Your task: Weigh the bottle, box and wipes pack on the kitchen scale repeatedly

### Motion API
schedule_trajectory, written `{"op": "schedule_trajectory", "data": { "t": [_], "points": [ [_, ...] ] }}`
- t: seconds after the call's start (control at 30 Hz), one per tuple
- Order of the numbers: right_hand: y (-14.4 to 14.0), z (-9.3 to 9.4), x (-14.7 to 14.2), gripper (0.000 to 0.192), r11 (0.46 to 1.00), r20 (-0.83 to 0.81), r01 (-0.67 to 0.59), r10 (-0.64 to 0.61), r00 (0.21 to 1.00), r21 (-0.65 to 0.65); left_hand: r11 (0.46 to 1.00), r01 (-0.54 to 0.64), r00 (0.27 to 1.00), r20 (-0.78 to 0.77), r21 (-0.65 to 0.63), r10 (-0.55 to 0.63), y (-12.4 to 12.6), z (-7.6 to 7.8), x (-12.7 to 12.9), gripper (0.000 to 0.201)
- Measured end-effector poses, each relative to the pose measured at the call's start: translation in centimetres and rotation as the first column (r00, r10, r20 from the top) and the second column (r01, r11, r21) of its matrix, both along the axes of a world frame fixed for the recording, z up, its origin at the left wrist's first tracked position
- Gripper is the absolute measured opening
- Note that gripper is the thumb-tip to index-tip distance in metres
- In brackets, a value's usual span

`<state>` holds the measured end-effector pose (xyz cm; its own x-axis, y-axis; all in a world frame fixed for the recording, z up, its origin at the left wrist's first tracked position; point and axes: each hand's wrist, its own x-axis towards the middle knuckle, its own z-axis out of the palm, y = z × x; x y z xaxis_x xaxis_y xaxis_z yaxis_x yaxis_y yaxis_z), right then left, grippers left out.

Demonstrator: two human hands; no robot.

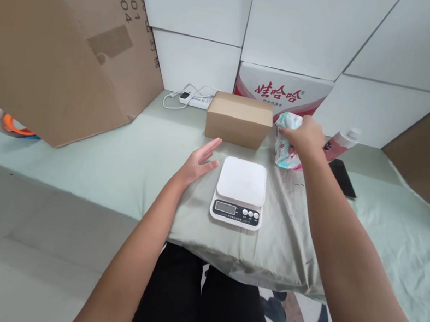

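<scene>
A white digital kitchen scale (242, 181) lies in front of me, its display and buttons facing my side. Just left of it is my left hand (200, 163), fingers stretched out, holding nothing. My right hand (306, 135) grips the top of a soft packet of wipes (285, 145) in pale blue and white, standing on the cloth; the fingertips are partly hidden behind the packet. A plain brown cardboard box (238, 123) sits behind the scale, between the two hands.
Beyond the right hand are a pink bottle with a white cap (343, 142) and a dark flat object (343, 178). A white power strip (196, 100) and a red-and-white carton (284, 87) stand at the back. Large cardboard boxes flank both sides; orange-rimmed tape (11, 123) lies left.
</scene>
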<state>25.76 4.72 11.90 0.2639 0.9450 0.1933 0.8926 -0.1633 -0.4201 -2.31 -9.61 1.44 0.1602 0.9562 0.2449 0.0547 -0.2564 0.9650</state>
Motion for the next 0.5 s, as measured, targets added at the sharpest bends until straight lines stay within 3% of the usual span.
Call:
{"op": "schedule_trajectory", "data": {
  "t": [0.13, 0.27, 0.37, 0.43, 0.5],
  "points": [
    [2.1, -1.4, -1.7, 0.07, 0.985, 0.1, 0.078, -0.063, 0.993, -0.151, 1.0, 0.011, 1.0, -0.013, -0.007, -0.011, 0.0, 0.0, 0.1, 0.104],
    [2.7, -2.5, -3.1, 0.06, 0.976, 0.147, 0.143, -0.119, 0.982, -0.167, 1.0, 0.002, 1.0, -0.007, -0.011, -0.002, 0.1, 0.0, 0.0, 0.104],
    [1.7, -2.9, -3.1, 0.059, 0.991, 0.112, 0.095, -0.084, 0.99, -0.093, 1.0, 0.007, 1.0, -0.002, -0.013, -0.007, 0.1, -0.2, 0.0, 0.102],
    [-0.2, -3.4, -2.3, 0.057, 0.999, 0.084, -0.004, 0.001, 0.996, 0.035, 1.0, 0.003, 1.0, -0.006, -0.007, -0.003, 0.2, -0.4, 0.0, 0.1],
    [-3.1, -4.1, -0.8, 0.051, 0.968, 0.076, -0.13, 0.116, 0.99, 0.217, 1.0, -0.018, 1.0, -0.007, 0.002, 0.018, 0.3, -0.7, 0.2, 0.096]
  ]
}}
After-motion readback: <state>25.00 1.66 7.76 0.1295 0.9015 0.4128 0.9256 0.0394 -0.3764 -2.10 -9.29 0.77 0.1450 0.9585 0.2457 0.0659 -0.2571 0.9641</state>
